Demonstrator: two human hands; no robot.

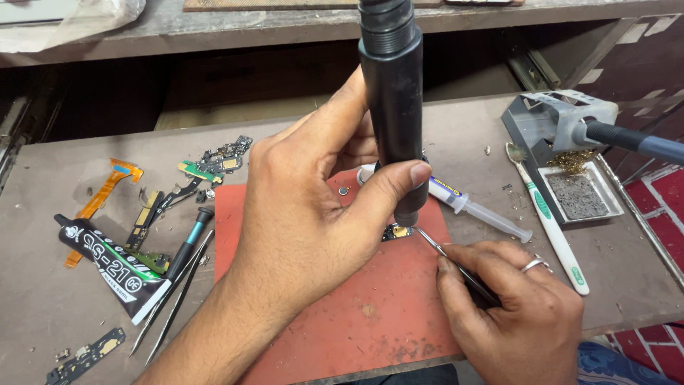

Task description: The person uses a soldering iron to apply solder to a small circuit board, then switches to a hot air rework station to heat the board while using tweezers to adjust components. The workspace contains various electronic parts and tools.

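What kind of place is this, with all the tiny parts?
Probably a phone or electronics repair bench. The left hand holds a black hot-air tool over a small circuit board, the right hand grips tweezers, and loose boards lie nearby.

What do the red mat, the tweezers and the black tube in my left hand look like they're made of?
Red mat: probably silicone or rubber, matte, with scorch stains. Tweezers, held in the right hand: bare metal, thin and shiny. Black tube, gripped by the left hand: smooth semi-gloss with ribbed rings, plastic or coated metal; cannot tell which.

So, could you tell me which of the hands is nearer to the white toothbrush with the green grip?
Right. The right hand lies just left of the white toothbrush; the left hand is farther left, gripping the black cylindrical tool.
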